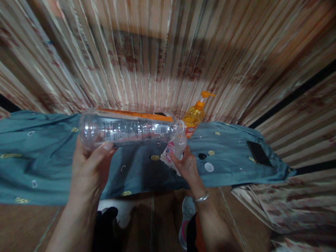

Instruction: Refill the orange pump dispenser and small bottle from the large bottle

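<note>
My left hand [91,164] grips the base end of a large clear plastic bottle [131,127] with an orange-edged printed label. The bottle lies almost level, its uncapped mouth pointing right. Wrapped in my right hand [187,162] is a small clear bottle [179,143] with a pink-marked label, its neck right at the large bottle's mouth. Whether the two rims touch I cannot tell. A ragged whitish cloth or tissue [168,160] shows beneath the small bottle. Just behind, an orange pump bottle [193,119] of yellow liquid stands on the cloth-covered surface.
A teal patterned cloth [139,175] covers the narrow surface. To the right lie a small black cap [202,156], a white round lid [209,167] and a dark phone [259,154]. A striped, floral curtain [147,63] hangs close behind. Below is tiled floor [162,217].
</note>
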`<state>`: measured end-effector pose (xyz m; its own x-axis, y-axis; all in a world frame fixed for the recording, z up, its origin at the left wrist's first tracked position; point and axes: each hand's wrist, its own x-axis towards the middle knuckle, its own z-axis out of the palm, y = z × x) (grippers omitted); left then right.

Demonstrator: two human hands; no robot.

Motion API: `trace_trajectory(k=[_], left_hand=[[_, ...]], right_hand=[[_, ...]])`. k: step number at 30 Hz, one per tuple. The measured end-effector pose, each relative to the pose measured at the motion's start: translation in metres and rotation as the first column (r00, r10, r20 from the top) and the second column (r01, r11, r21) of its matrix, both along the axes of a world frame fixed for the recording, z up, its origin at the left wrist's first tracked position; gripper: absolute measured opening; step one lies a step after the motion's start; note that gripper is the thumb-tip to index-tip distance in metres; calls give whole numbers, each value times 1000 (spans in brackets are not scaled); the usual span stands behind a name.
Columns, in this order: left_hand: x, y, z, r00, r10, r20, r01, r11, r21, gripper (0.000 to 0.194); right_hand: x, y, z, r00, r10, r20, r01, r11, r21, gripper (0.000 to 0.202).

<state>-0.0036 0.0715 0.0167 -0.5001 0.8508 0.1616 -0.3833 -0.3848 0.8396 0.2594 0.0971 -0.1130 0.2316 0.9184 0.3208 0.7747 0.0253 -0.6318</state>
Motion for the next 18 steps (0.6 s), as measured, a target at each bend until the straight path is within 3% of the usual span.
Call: trace_trajectory(k=[18], left_hand=[[-3,-1,-4,999,-19,-43,20,1000,23,58]], right_hand=[[0,0,-1,1000,4,-24,-4,1000,8,50]])
